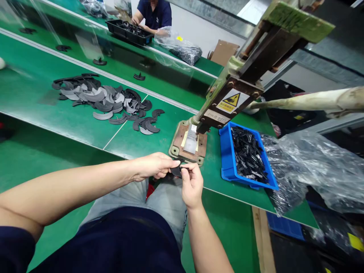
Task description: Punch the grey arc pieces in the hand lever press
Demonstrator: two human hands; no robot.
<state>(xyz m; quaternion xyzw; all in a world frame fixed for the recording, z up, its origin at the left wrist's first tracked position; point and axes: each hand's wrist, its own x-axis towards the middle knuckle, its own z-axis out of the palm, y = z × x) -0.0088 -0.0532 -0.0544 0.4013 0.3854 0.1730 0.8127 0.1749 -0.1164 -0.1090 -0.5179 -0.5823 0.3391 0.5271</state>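
A dark curved plastic piece point(176, 171) is held between my two hands, in front of the press base. My left hand point(157, 165) pinches its left side between thumb and fingers. From the right, my right hand point(192, 184) grips the piece near its middle, perhaps with a small black part that the fingers mostly hide. Just beyond my hands stands the hand press point(222, 102), with a metal fixture point(191, 144) on its base. A pile of similar grey and black crescent pieces point(105, 100) lies on the green table to the left.
A blue bin point(227, 159) of small black parts stands right of the press, beside clear plastic bags point(313, 167). The press lever point(307, 100) reaches out to the right. Behind a clear panel, several parts lie on a green belt point(119, 72); a co-worker point(156, 17) sits beyond.
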